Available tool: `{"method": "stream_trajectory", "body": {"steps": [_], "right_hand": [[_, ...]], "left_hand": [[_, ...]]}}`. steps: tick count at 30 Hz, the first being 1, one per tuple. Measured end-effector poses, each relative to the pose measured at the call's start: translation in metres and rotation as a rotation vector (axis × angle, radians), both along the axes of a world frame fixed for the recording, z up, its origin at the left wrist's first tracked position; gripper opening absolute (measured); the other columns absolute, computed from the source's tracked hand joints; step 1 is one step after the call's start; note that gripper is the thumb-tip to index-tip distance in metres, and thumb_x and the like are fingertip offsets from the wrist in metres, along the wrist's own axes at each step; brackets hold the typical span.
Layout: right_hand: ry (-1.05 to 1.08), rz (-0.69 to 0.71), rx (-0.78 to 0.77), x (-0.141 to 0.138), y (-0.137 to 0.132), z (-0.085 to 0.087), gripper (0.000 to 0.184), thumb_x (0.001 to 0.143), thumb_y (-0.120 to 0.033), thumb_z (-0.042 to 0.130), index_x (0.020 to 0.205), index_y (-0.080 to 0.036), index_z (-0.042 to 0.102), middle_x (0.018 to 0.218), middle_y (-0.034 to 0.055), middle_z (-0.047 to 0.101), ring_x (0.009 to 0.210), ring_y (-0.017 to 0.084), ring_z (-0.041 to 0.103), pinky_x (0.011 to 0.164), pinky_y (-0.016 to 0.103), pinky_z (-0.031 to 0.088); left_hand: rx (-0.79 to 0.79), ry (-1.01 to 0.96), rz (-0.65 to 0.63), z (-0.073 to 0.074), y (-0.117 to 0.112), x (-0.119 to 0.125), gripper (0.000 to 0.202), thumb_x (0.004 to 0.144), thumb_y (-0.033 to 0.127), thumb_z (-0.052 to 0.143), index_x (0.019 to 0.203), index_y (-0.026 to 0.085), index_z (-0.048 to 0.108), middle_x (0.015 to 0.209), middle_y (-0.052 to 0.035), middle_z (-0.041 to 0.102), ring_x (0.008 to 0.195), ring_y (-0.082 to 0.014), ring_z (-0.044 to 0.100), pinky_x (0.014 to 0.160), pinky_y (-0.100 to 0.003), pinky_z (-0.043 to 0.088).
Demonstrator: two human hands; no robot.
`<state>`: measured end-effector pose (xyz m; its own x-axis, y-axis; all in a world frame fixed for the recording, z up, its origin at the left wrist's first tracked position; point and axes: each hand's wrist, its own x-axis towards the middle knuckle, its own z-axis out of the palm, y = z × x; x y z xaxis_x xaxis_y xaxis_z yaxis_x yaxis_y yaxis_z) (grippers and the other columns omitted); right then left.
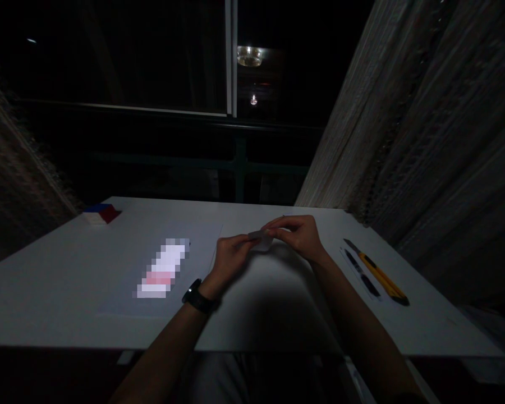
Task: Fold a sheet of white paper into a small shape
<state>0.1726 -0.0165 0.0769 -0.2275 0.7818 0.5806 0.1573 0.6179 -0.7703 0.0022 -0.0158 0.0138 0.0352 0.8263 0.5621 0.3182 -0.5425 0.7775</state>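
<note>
Above the middle of the white table, a small folded-looking piece of pale paper [262, 242] is pinched between my two hands. My left hand [229, 258], with a dark watch on its wrist, grips the paper's left side between thumb and fingers. From the other side, my right hand [305, 237] has thumb and fingers closed on its upper right part. The fingers partly cover the paper, and dim light hides its folds. A shadow of the hands falls on the table below.
A bright, pixelated phone-like rectangle [162, 269] lies on a large sheet [204, 238] at left. Farther left sits a blue, red and white block [99, 214]. At right lie a pen [362, 274] and a yellow utility knife [381, 275]. Curtains [362, 112] hang beyond the table [46, 303].
</note>
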Motion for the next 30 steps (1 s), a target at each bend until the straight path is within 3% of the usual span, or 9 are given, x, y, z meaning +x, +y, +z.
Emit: {"method": "stream_trajectory", "body": {"steps": [22, 27, 30], "right_hand": [[0.02, 0.054, -0.006, 0.0031, -0.0041, 0.0038, 0.004, 0.064, -0.024, 0.072, 0.067, -0.021, 0.072, 0.072, 0.0031, 0.072, 0.071, 0.019, 0.067, 0.07, 0.031, 0.052], [0.046, 0.03, -0.011, 0.003, -0.0022, 0.0047, 0.007, 0.063, -0.026, 0.073, 0.063, -0.02, 0.071, 0.071, 0.0039, 0.071, 0.07, 0.019, 0.066, 0.069, 0.03, 0.051], [0.047, -0.011, -0.054, 0.0041, 0.0013, 0.0023, 0.013, 0.064, -0.031, 0.072, 0.07, -0.019, 0.072, 0.075, 0.004, 0.071, 0.07, 0.018, 0.065, 0.067, 0.028, 0.05]], "left_hand": [[0.066, 0.047, 0.018, 0.0031, -0.0033, -0.0014, 0.019, 0.077, 0.018, 0.056, 0.086, 0.021, 0.072, 0.085, -0.0019, 0.072, 0.077, -0.0161, 0.067, 0.073, -0.026, 0.051], [0.007, 0.016, 0.001, 0.0036, -0.0042, 0.0003, 0.016, 0.075, 0.026, 0.06, 0.083, 0.02, 0.072, 0.083, -0.0025, 0.072, 0.075, -0.0172, 0.066, 0.071, -0.026, 0.049], [-0.101, 0.036, -0.026, 0.0034, -0.0038, 0.0013, 0.021, 0.073, 0.035, 0.062, 0.071, 0.016, 0.071, 0.067, -0.0012, 0.069, 0.062, -0.0142, 0.06, 0.059, -0.022, 0.045]]}}
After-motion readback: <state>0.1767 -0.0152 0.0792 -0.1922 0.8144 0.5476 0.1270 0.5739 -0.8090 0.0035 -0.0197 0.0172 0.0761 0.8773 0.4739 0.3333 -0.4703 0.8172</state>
